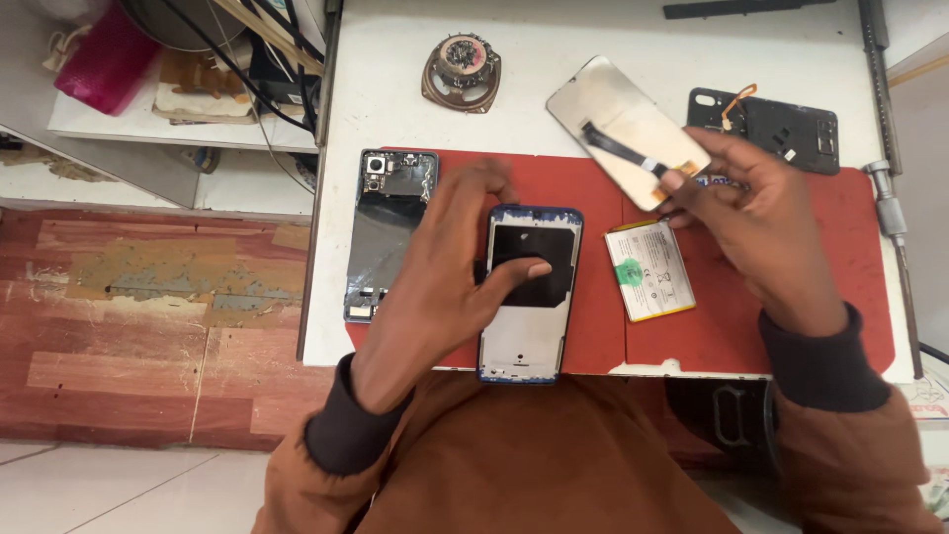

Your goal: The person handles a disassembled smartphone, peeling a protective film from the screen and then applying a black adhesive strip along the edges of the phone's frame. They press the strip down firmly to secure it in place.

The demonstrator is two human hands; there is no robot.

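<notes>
White table (554, 44), red mat (593, 297) on it, round speaker (462, 71), black phone panel (781, 129)

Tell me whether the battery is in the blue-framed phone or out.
Out: the battery lies on the red mat, beside the blue-framed phone.

Bright, even light falls from above onto the white table (554, 99), which looks nearly washed out at the top. Shadows are soft and short under the hands. The screen panel (623, 124) shows dull glare on its metal back. The left hand (450, 267) has slight motion blur at its fingertips. Straight edges bow mildly toward the frame's borders.
</notes>
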